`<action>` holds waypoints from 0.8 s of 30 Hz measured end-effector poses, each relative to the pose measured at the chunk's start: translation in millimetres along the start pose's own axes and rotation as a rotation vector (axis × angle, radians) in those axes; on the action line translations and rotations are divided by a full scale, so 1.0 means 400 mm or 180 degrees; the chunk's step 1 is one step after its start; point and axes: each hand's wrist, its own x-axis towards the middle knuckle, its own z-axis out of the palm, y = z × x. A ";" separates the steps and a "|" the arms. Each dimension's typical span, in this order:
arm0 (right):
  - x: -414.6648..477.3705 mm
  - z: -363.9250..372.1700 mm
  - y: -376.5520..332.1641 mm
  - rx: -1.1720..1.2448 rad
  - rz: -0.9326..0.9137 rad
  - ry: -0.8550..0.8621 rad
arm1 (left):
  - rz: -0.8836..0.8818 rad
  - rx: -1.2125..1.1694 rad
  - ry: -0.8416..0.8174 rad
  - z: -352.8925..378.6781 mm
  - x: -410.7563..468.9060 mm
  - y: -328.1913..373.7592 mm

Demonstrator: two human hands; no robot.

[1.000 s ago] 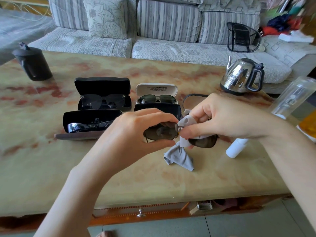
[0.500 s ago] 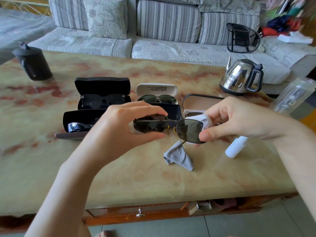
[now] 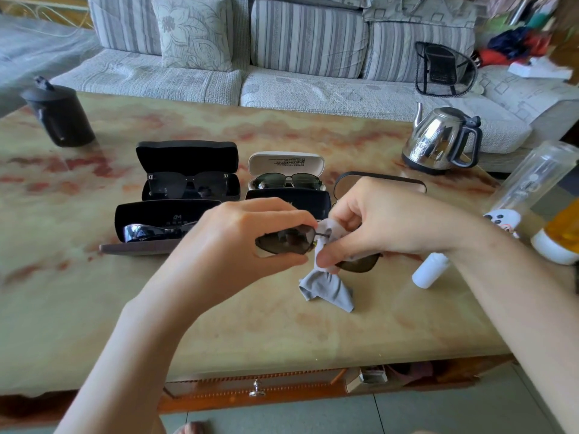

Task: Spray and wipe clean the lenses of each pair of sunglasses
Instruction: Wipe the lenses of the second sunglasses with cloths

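Marble table [image 3: 94,308] bears kettle [image 3: 438,142], open cases [image 3: 188,156]; right hand [image 3: 385,227] overlaps one.

Bright, soft daylight, glare on the table [image 3: 94,308]; wide-angle bending at edges; top-right corner blurred, perhaps by motion.

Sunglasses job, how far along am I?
Done: unclear; the pictures cannot show whether cased pairs are clean. In hand: the left hand holds the brown sunglasses, the right hand pinches the grey cloth over one lens. Left: possibly the black pair, green-lens pair and silver pair, sitting in open cases; spray bottle lies nearby.
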 end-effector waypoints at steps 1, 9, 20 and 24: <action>0.000 0.001 0.000 0.0029 -0.0042 0.0020 | -0.0011 -0.0017 0.0020 -0.003 0.000 -0.001; -0.018 -0.022 0.032 0.0278 -0.0032 -0.0188 | -0.0139 -0.0174 0.0082 -0.025 -0.004 -0.008; -0.050 -0.052 0.087 0.0681 -0.0135 -0.0060 | -0.0263 -0.0306 0.0060 -0.040 -0.006 0.000; -0.033 -0.042 0.130 0.1123 -0.0438 0.0428 | -0.0270 -0.0149 0.0184 -0.046 -0.007 -0.005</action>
